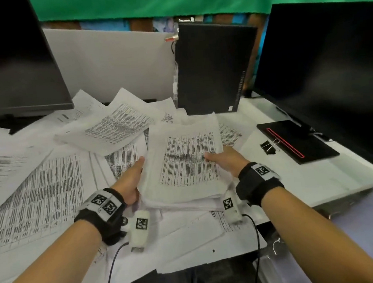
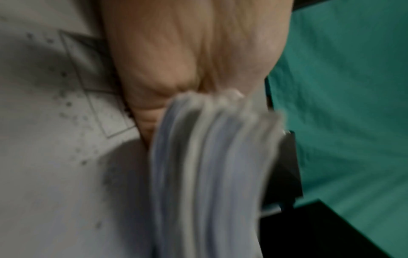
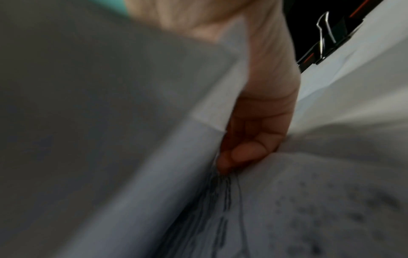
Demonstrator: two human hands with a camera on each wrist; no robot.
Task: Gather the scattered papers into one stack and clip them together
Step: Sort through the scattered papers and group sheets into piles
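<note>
A thick stack of printed papers (image 1: 187,163) is held between both hands, just above the littered desk. My left hand (image 1: 131,179) grips its left edge, thumb on top. My right hand (image 1: 224,160) grips the right edge, thumb on the top sheet and fingers underneath. The left wrist view shows the stack's edge (image 2: 209,165) fanned against my left hand (image 2: 187,61), blurred. In the right wrist view my right hand's fingers (image 3: 253,139) curl under the sheets (image 3: 110,122). A black binder clip (image 1: 269,146) lies on the desk to the right, apart from both hands, and shows again as the binder clip (image 3: 326,34).
Several loose printed sheets (image 1: 38,188) cover the desk's left and middle. A dark monitor (image 1: 9,59) stands at the back left, another monitor (image 1: 324,73) at the right on a black base (image 1: 296,140). A black computer case (image 1: 213,66) stands behind the stack.
</note>
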